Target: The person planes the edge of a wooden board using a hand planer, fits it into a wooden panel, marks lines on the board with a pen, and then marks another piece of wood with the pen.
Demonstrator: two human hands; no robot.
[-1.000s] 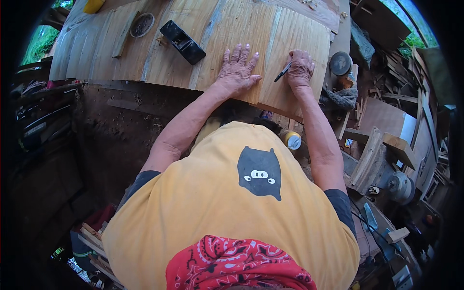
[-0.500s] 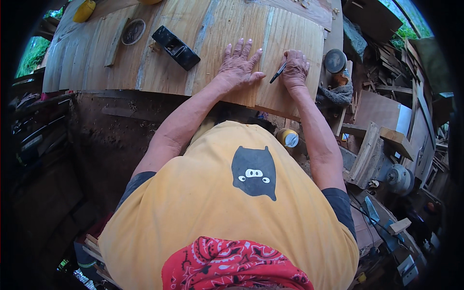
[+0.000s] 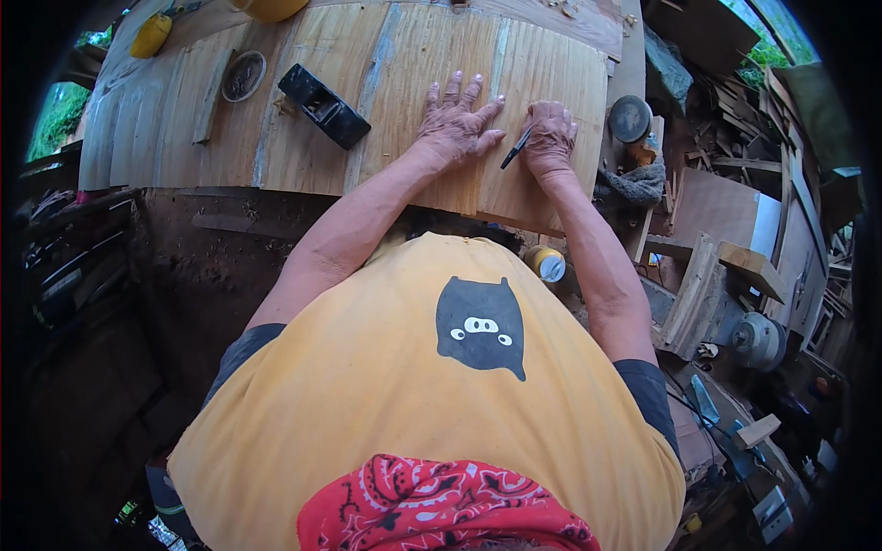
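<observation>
- Head view: your left hand point(image 3: 457, 129), fingers spread wide, is resting on the wooden panel point(image 3: 542, 64).
- Your right hand point(image 3: 553, 140), fingers curled, is gripping a dark pen point(image 3: 515, 150) over the panel's right part.
- Black plane point(image 3: 317, 97): lying left of your hands.

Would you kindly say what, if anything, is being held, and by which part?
The right hand holds a dark pen-like tool by its far end. The left hand lies spread on the wooden panel, holding nothing.
</observation>
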